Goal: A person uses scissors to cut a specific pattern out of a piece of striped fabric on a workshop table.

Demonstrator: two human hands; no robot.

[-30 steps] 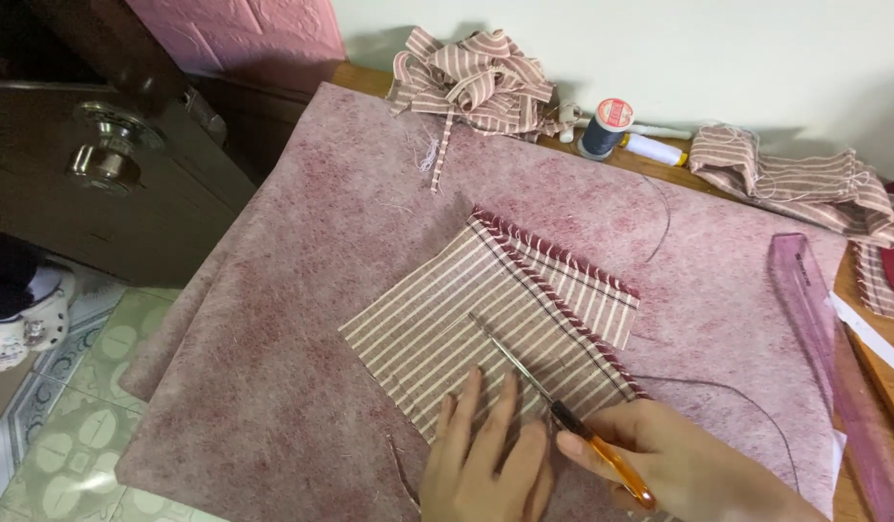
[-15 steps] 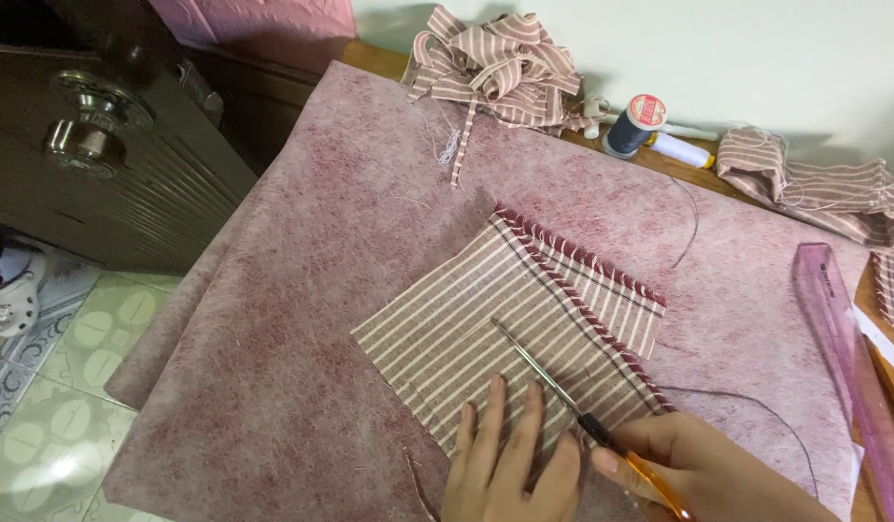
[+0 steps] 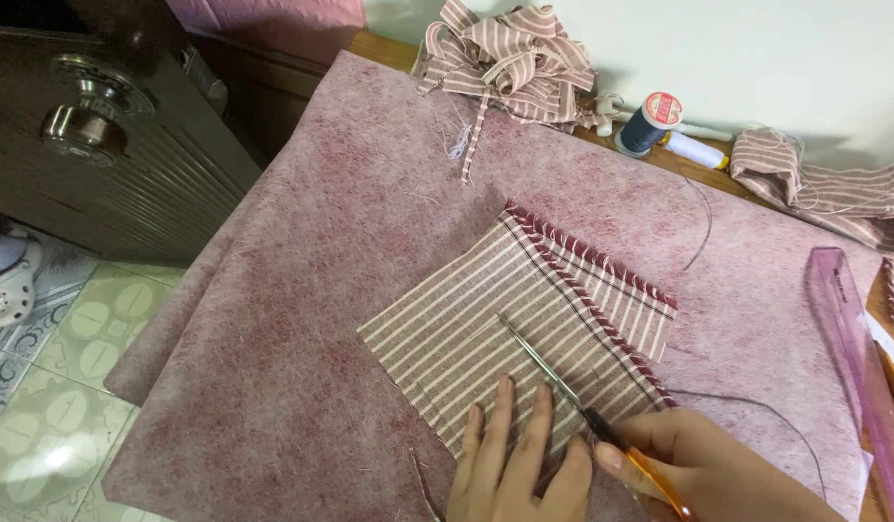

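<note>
The striped cloth [image 3: 505, 329], a folded piece in pink and white with a red overlocked hem along its far edge, lies flat on the mottled pink felt [image 3: 321, 290] that covers the counter, near the person's side. Across it runs the blade of a small pair of scissors [image 3: 548, 372] with orange handles, tip pointing up toward the middle of the piece and, as far as I can see, closed or nearly so.

The risk I see is the point digging into the weave rather than the stitch or thread it seems meant for; a slight push with the cloth held only at its near edge could nick a stripe or snag the hem. The far half is unpinned, so it could also creep or wrinkle under the blade. A loose dark thread [image 3: 756, 411] trails to the right and might catch.

The left hand [image 3: 519, 464] rests flat, fingers spread and pressing the near edge of the cloth, fingertips just left of the blade, uncomfortably close to it. The right hand [image 3: 708, 469] is closed around the scissor handles, just off the cloth's near right corner
</note>
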